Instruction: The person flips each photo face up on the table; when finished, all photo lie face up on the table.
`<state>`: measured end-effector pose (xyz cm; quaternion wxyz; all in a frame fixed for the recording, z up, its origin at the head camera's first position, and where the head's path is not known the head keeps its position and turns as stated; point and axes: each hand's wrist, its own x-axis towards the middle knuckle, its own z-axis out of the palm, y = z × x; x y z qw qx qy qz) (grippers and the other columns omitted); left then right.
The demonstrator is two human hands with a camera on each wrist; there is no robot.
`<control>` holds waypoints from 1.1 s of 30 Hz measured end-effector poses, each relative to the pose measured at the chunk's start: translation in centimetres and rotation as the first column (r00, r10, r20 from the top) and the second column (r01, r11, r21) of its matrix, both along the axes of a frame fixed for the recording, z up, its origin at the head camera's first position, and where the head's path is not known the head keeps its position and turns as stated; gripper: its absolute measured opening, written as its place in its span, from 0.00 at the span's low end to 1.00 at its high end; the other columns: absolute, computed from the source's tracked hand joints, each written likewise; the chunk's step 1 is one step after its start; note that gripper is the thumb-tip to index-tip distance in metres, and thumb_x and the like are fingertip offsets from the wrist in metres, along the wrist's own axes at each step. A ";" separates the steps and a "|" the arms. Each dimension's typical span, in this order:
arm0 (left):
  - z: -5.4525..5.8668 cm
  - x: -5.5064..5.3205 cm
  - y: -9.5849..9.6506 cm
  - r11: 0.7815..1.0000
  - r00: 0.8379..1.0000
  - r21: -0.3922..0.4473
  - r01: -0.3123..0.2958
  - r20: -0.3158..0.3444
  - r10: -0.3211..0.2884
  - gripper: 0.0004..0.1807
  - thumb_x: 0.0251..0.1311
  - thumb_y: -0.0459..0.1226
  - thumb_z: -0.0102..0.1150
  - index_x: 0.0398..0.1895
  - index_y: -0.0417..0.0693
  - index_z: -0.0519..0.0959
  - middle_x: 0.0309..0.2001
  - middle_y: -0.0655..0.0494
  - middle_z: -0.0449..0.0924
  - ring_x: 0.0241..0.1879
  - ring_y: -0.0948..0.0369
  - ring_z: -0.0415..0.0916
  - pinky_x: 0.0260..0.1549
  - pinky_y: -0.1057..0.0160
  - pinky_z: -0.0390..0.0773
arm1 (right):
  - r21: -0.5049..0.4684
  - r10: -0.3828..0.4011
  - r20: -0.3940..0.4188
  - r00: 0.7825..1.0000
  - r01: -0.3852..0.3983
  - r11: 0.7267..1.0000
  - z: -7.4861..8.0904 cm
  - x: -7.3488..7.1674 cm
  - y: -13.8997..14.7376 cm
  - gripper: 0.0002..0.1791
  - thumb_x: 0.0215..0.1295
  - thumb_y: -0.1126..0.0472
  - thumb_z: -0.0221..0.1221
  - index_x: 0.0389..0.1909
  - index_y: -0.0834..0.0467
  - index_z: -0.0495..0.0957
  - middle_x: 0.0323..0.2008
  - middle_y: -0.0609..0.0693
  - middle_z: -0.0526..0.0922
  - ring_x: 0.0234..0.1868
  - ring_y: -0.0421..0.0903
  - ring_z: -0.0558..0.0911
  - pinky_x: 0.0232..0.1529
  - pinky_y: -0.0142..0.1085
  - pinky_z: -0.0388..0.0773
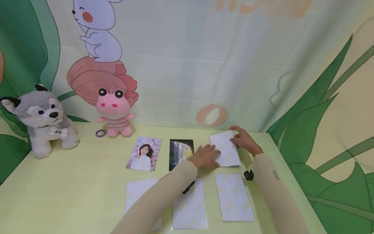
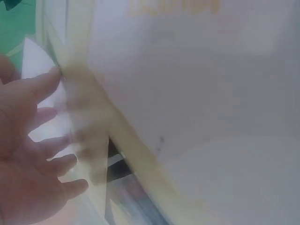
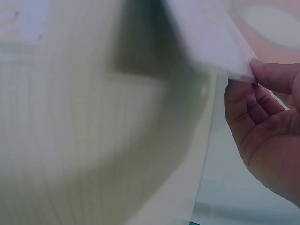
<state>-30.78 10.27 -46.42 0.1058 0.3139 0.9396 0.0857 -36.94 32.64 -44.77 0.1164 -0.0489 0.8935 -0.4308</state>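
Note:
In the head view, a white-backed photo card (image 1: 225, 149) lies at the right end of the far row, slightly turned. My right hand (image 1: 244, 140) pinches its right edge between thumb and finger; the right wrist view shows the card (image 3: 211, 40) lifted there, with its dark underside partly visible. Beside its left edge rests my left hand (image 1: 205, 157), fingers spread, seen also in the left wrist view as a hand (image 2: 33, 140) with loosely straight fingers. Left of this hand lies a waterfall photo (image 1: 179, 151), partly covered by the left arm.
A portrait photo (image 1: 144, 154) lies farther left. Nearer me are three white-backed cards, at left (image 1: 140, 191), middle (image 1: 188, 211) and right (image 1: 234, 198). A husky plush (image 1: 48, 120), a pink plush (image 1: 117, 112) and a purple ring (image 1: 100, 133) stand or lie at the back left.

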 end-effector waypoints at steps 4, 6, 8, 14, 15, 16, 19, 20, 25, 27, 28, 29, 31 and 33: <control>0.3 -0.2 -0.2 0.999 0.999 0.041 0.035 -0.021 -0.034 0.31 0.68 0.57 0.55 0.70 0.58 0.68 0.69 0.52 0.71 0.69 0.55 0.68 0.63 0.50 0.72 | -0.068 0.005 -0.033 0.999 -0.007 0.998 0.9 0.6 0.0 0.29 0.73 0.67 0.53 0.72 0.61 0.57 0.28 0.51 0.77 0.27 0.41 0.76 0.35 0.38 0.79; 0.4 -0.3 -0.4 0.996 0.999 0.079 0.047 -0.007 -0.047 0.34 0.68 0.59 0.54 0.73 0.58 0.66 0.70 0.49 0.69 0.69 0.55 0.68 0.62 0.52 0.73 | -0.112 0.001 -0.042 0.999 -0.006 0.994 1.4 0.8 -0.2 0.29 0.74 0.67 0.52 0.72 0.61 0.56 0.28 0.51 0.77 0.28 0.41 0.78 0.35 0.36 0.80; 0.5 -0.4 -0.7 0.991 0.998 0.119 0.054 0.007 -0.055 0.37 0.67 0.61 0.53 0.75 0.59 0.62 0.73 0.46 0.65 0.71 0.54 0.66 0.63 0.53 0.73 | -0.156 -0.003 -0.045 0.999 -0.004 0.988 1.8 1.0 -0.3 0.29 0.74 0.67 0.52 0.72 0.61 0.55 0.29 0.51 0.78 0.29 0.40 0.80 0.35 0.34 0.81; 0.3 -0.3 -1.0 0.979 0.989 0.182 0.089 -0.136 -0.065 0.47 0.57 0.65 0.61 0.77 0.60 0.59 0.67 0.45 0.69 0.60 0.52 0.75 0.58 0.56 0.76 | -0.306 -0.025 -0.009 1.000 0.021 0.952 2.4 1.4 -0.3 0.29 0.76 0.66 0.50 0.72 0.61 0.51 0.33 0.48 0.82 0.34 0.40 0.84 0.38 0.34 0.82; 0.2 -0.3 -1.0 0.979 0.984 0.182 0.090 -0.168 -0.059 0.48 0.55 0.65 0.63 0.77 0.60 0.59 0.67 0.45 0.69 0.60 0.52 0.74 0.59 0.56 0.75 | -0.328 -0.028 0.001 1.000 0.027 0.944 2.4 1.4 -0.3 0.29 0.76 0.66 0.49 0.72 0.60 0.50 0.33 0.47 0.83 0.34 0.40 0.84 0.38 0.34 0.82; 0.1 -0.2 -1.0 0.979 0.980 0.184 0.089 -0.191 -0.054 0.49 0.54 0.65 0.64 0.77 0.60 0.59 0.67 0.45 0.68 0.62 0.52 0.74 0.60 0.56 0.74 | -0.350 -0.028 0.010 1.000 0.030 0.936 2.5 1.5 -0.3 0.29 0.76 0.66 0.49 0.72 0.60 0.48 0.33 0.47 0.84 0.34 0.40 0.84 0.38 0.34 0.82; 0.0 -0.1 -0.9 0.974 0.970 0.216 0.072 -0.241 -0.018 0.48 0.54 0.63 0.66 0.76 0.60 0.60 0.71 0.44 0.65 0.67 0.50 0.69 0.64 0.55 0.72 | -0.412 -0.040 0.039 0.998 0.053 0.910 2.7 1.5 -0.6 0.29 0.76 0.66 0.48 0.70 0.59 0.46 0.32 0.43 0.85 0.33 0.39 0.84 0.38 0.33 0.81; 0.0 0.0 -0.9 0.971 0.967 0.229 0.068 -0.256 -0.008 0.47 0.55 0.62 0.66 0.76 0.60 0.60 0.71 0.44 0.64 0.68 0.49 0.68 0.64 0.54 0.71 | -0.431 -0.042 0.048 0.998 0.059 0.900 2.8 1.5 -0.6 0.28 0.76 0.67 0.48 0.70 0.59 0.46 0.32 0.43 0.85 0.33 0.39 0.84 0.38 0.32 0.81; 0.1 0.3 -0.6 0.953 0.935 0.290 0.084 -0.353 0.025 0.38 0.60 0.57 0.64 0.71 0.58 0.65 0.66 0.47 0.70 0.61 0.52 0.75 0.57 0.56 0.78 | -0.505 -0.052 0.071 0.996 0.080 0.859 3.1 1.5 -1.1 0.26 0.75 0.68 0.49 0.66 0.56 0.48 0.33 0.43 0.84 0.34 0.38 0.84 0.37 0.31 0.81; 0.2 0.5 -0.6 0.949 0.922 0.299 0.100 -0.386 0.025 0.35 0.62 0.55 0.64 0.70 0.59 0.66 0.63 0.49 0.72 0.55 0.54 0.78 0.50 0.57 0.81 | -0.528 -0.062 0.081 0.995 0.095 0.844 3.1 1.6 -1.2 0.25 0.75 0.68 0.49 0.65 0.55 0.49 0.34 0.44 0.83 0.33 0.38 0.84 0.36 0.30 0.81; 0.3 0.6 -0.6 0.949 0.917 0.298 0.106 -0.397 0.022 0.34 0.62 0.54 0.64 0.70 0.60 0.66 0.61 0.50 0.73 0.52 0.55 0.79 0.46 0.58 0.82 | -0.540 -0.067 0.088 0.994 0.104 0.835 3.1 1.6 -1.2 0.24 0.74 0.69 0.48 0.64 0.55 0.50 0.34 0.44 0.82 0.33 0.38 0.84 0.35 0.30 0.81; 0.3 0.6 -0.5 0.949 0.915 0.295 0.112 -0.404 0.017 0.34 0.63 0.53 0.63 0.70 0.61 0.65 0.60 0.50 0.73 0.49 0.55 0.80 0.43 0.59 0.82 | -0.555 -0.071 0.096 0.993 0.113 0.824 3.1 1.7 -1.2 0.22 0.74 0.69 0.48 0.62 0.54 0.52 0.34 0.44 0.82 0.33 0.37 0.84 0.35 0.30 0.81; 0.3 0.7 -0.6 0.953 0.910 0.276 0.123 -0.414 0.002 0.34 0.66 0.52 0.61 0.73 0.64 0.62 0.58 0.51 0.73 0.42 0.57 0.80 0.35 0.61 0.82 | -0.580 -0.072 0.109 0.991 0.122 0.806 3.1 1.7 -1.3 0.20 0.73 0.70 0.48 0.59 0.53 0.54 0.34 0.45 0.82 0.32 0.38 0.84 0.34 0.30 0.81; 0.3 0.7 -0.7 0.955 0.909 0.259 0.143 -0.416 -0.024 0.34 0.69 0.49 0.57 0.76 0.67 0.58 0.57 0.51 0.73 0.33 0.59 0.78 0.29 0.63 0.80 | -0.598 -0.070 0.123 0.990 0.130 0.791 3.0 1.6 -1.3 0.18 0.73 0.70 0.47 0.58 0.53 0.56 0.32 0.46 0.82 0.30 0.38 0.83 0.32 0.30 0.81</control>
